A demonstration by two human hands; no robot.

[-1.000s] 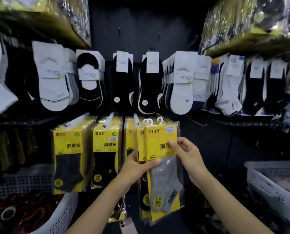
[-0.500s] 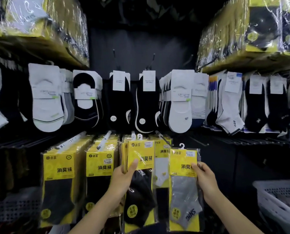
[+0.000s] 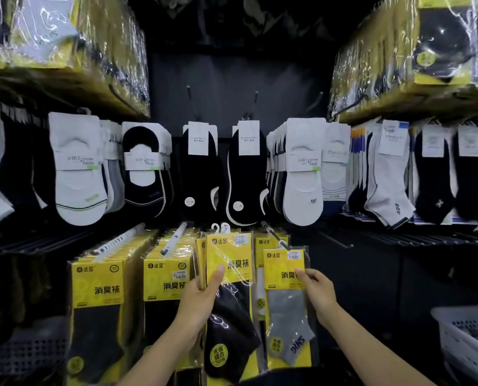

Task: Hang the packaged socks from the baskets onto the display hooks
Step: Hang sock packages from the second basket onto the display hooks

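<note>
Left hand [image 3: 201,299] grips a thin stack of sock packs with the black pack [image 3: 229,277] foremost. We find the thumb laid flat on its yellow card and the fingers curled behind, out of sight. Two white hangers [image 3: 220,227] stand up from the stack, well above the thumb; whether a peg runs through them we cannot tell.

Right hand [image 3: 320,288] pinches the grey pack [image 3: 285,313] by its right edge, thumb on the card face, fingers folded behind. We note both packs upright and side by side between the two grips, edges touching or overlapping; we cannot tell which.

Above the right-hand pinch, the grey pack's top edge meets the tip of a peg [image 3: 272,234] that slopes toward us. Whether its hanger has caught the peg we cannot tell. Further yellow packs hang on that peg, behind the grey pack.

Left of the left hand, two full pegs carry hung packs [image 3: 98,302] of black socks on the same yellow card. Above both hands runs a row of carded socks [image 3: 301,174], white and black. Higher still, on either side, are shelves of film-wrapped bundles [image 3: 427,37]. Right of the right forearm and lower, a white basket [image 3: 466,338] shows its perforated wall; its contents are too dark to tell.
</note>
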